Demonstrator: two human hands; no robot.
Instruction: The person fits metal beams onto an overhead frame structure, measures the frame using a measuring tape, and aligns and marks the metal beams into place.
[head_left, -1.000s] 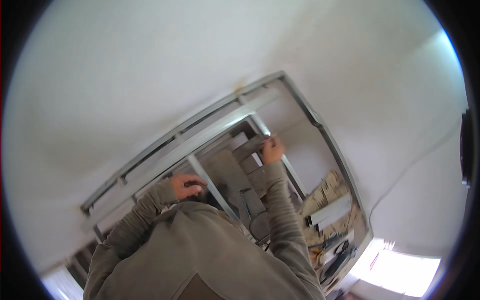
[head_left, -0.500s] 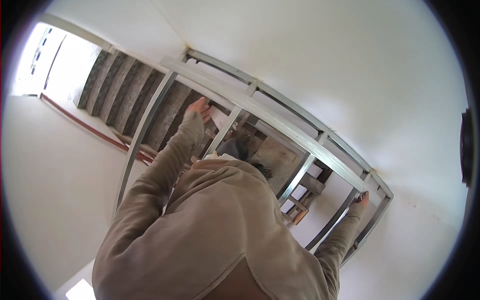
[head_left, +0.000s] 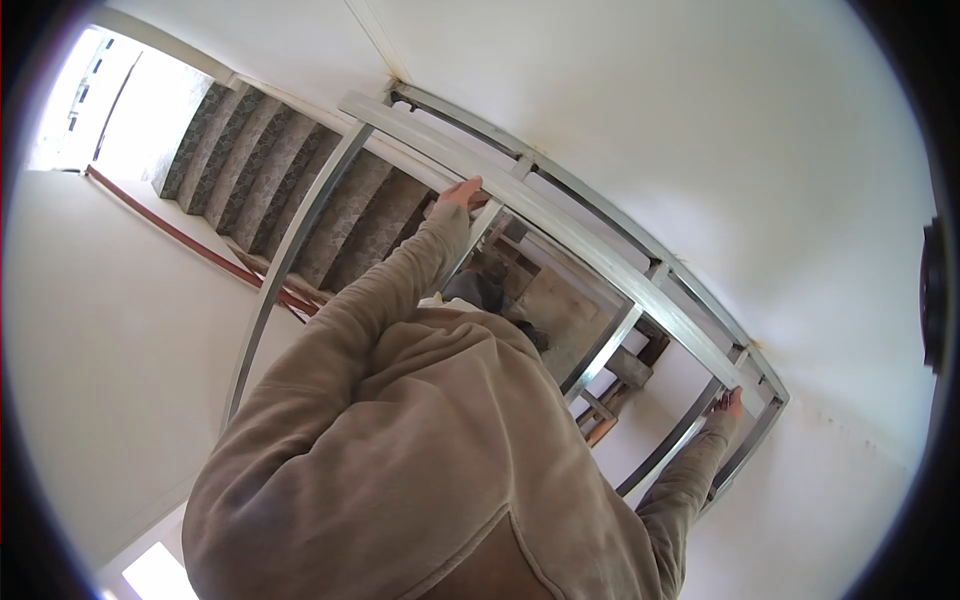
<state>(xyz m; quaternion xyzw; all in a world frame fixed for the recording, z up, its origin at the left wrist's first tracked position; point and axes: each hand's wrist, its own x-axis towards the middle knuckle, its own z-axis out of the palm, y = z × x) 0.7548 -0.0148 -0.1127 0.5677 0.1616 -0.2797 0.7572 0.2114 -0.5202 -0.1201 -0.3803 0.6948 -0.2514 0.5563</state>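
Observation:
A silvery metal frame (head_left: 560, 235) of long rails and crossbars spans the view beyond my arms. My left hand (head_left: 460, 193) is closed at the long front rail, where a crossbar (head_left: 605, 350) like the others joins it; its fingertips are partly hidden. Near the frame's right end, my right hand (head_left: 731, 404) has its fingers curled at the rail beside the last crossbar. A small dark spot shows by those fingers, too small to name. Both arms are stretched out in brown sleeves (head_left: 345, 325).
Patterned grey stairs (head_left: 265, 165) descend beyond the frame on the left, with a reddish-brown handrail (head_left: 185, 232) along them. Below the frame lie wooden pieces (head_left: 628, 368) and a brown board (head_left: 560, 305). A white wall (head_left: 720, 150) stands close behind the frame.
My left hand has moved right and up from open space beside the frame onto its rail and closed there. My right hand stays at the right end. The view has shifted slightly.

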